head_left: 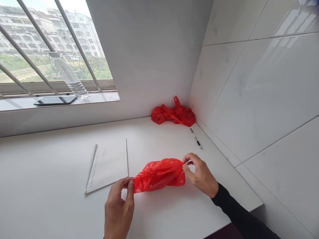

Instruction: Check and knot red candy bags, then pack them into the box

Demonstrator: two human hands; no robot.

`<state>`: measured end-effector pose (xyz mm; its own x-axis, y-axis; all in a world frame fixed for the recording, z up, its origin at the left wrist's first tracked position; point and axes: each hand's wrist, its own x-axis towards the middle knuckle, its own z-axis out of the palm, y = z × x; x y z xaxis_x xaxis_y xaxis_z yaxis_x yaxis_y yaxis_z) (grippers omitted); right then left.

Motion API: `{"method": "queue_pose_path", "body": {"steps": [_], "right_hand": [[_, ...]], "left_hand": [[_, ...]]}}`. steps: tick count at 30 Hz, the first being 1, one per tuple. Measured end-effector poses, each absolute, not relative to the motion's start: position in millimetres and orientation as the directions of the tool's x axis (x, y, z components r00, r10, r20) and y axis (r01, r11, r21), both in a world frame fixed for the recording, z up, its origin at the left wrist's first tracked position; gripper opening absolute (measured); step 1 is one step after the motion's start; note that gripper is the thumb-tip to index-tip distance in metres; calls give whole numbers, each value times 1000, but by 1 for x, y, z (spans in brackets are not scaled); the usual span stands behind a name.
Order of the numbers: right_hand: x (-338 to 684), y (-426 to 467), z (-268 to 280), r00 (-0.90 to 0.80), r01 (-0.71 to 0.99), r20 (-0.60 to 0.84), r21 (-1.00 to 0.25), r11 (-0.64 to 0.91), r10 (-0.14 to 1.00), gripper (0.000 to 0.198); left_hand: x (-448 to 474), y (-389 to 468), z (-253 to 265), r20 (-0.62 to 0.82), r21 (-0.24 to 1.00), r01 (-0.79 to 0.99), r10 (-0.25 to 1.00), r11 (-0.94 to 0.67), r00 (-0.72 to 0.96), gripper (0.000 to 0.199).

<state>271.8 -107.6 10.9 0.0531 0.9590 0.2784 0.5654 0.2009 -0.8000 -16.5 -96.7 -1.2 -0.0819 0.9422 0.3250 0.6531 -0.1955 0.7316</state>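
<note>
A thin red plastic bag (160, 175) is stretched sideways between my two hands, above the front part of the white table. My left hand (119, 205) pinches its left end between thumb and fingers. At the opposite end, my right hand (199, 172) grips a corner of the bag with thumb and forefinger. The bag's middle is loose and crumpled. Whether its underside touches the table, I cannot tell.
More bunched red plastic bags (174, 114) lie in the far corner against the wall. A black pen (196, 138) rests near the tiled wall, and a white paper booklet (109, 166) lies left of the bag. On the windowsill are a water bottle (69, 76) and a tablet-like device (54, 100).
</note>
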Motion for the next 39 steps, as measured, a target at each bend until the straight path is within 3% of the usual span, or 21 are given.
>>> {"method": "queue_pose_path", "body": {"steps": [3, 6, 8, 11, 14, 16, 18, 21, 23, 24, 28, 32, 35, 39], "right_hand": [[266, -114, 16, 0, 519, 245, -829, 210, 969, 27], [248, -112, 25, -88, 469, 211, -854, 227, 974, 50], [240, -109, 30, -99, 469, 205, -853, 227, 974, 38], [245, -109, 33, -10, 471, 243, -855, 218, 970, 15], [265, -116, 29, 172, 370, 208, -920, 133, 963, 20], [275, -122, 27, 209, 310, 155, -947, 85, 966, 22], [277, -129, 27, 239, 350, 200, -931, 108, 950, 20], [263, -138, 39, 277, 562, 559, -754, 340, 781, 23], [250, -140, 51, 116, 632, 751, -561, 535, 650, 30], [244, -139, 56, -8, 621, 775, -491, 611, 631, 32], [229, -129, 64, -381, 657, 572, -386, 648, 726, 25], [229, -127, 59, -434, 740, 419, -338, 581, 797, 20], [231, -130, 60, -411, 759, 414, -338, 556, 812, 24], [229, -123, 61, -488, 781, 410, -189, 596, 770, 35]], "left_hand": [[-17, -109, 8, 324, 747, 635, 942, -196, -90, 34], [0, -111, 16, 340, 722, 606, 934, -334, 109, 44], [9, -108, 19, 329, 711, 594, 925, -376, 191, 35], [6, -105, 19, 287, 751, 598, 954, -281, 87, 19], [-11, -108, 21, 204, 826, 551, 975, -121, -92, 27], [-19, -113, 27, 138, 882, 469, 975, -41, -175, 33], [-20, -118, 34, 108, 909, 416, 974, -17, -198, 37], [-8, -124, 44, 137, 878, 477, 979, -47, -154, 40], [1, -126, 48, 137, 859, 508, 983, -57, -122, 40], [4, -127, 49, 131, 860, 507, 985, -57, -113, 39], [5, -130, 50, 177, 862, 496, 979, -103, -105, 33], [-4, -137, 53, 306, 822, 556, 919, -122, -250, 32], [-8, -144, 56, 150, 865, 502, 943, 21, -297, 36], [-8, -148, 58, 5, 914, 395, 972, 91, -235, 46]]}}
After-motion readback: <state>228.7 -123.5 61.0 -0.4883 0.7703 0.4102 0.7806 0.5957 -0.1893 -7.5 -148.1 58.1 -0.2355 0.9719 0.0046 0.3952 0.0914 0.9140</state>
